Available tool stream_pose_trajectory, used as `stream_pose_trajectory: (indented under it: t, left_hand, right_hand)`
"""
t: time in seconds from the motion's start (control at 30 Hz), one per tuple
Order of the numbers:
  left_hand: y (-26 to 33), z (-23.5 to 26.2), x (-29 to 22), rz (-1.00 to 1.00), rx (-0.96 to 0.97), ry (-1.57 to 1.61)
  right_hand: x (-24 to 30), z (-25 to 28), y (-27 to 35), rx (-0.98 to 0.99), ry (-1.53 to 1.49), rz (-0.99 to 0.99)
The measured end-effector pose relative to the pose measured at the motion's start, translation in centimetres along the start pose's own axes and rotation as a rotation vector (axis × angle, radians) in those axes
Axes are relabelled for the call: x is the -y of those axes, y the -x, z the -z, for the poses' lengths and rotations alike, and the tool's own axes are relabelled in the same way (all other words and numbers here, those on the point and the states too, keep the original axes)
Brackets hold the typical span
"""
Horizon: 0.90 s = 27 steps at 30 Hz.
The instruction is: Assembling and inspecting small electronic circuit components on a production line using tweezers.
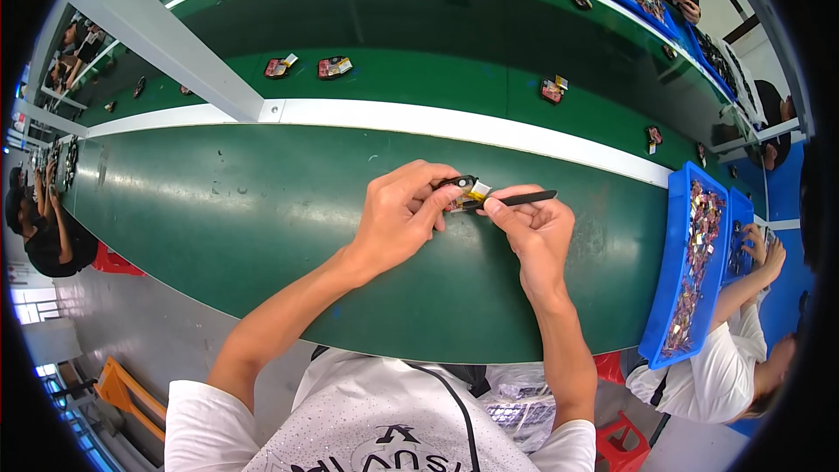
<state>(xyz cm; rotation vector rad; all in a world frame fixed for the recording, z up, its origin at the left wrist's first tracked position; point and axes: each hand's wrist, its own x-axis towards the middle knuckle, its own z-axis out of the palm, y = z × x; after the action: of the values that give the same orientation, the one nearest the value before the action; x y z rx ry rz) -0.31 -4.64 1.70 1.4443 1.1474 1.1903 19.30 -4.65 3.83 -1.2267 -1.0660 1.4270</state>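
Device sits pinched between left fingers, right fingers clamped on black stick.

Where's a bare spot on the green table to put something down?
Biggest: the green table, left of the left hand, up to the white rail. Smaller: between the right hand and the blue tray. Crowded: between the hands, with a small device and a black stick, and inside the tray, full of parts.
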Motion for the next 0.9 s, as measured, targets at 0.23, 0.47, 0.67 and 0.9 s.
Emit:
stream_pose_trajectory:
  t: [0.23,0.47,0.67,0.9]
  left_hand:
    - [-0.5,0.4,-0.1,0.128,0.058,0.153]
    - [-0.7,1.1,0.3,0.234,0.19,0.325]
    - [-0.7,1.3,0.4,0.227,0.202,0.337]
    - [-0.5,1.1,0.2,0.217,0.153,0.332]
  right_hand:
    - [-1.0,0.3,-0.1,0.013,0.017,0.169]
    - [-1.6,0.3,0.1,-0.018,0.25,0.561]
    - [-1.9,0.0,0.2,0.003,0.316,0.635]
    - [-2.0,-0.2,0.2,-0.006,0.334,0.656]
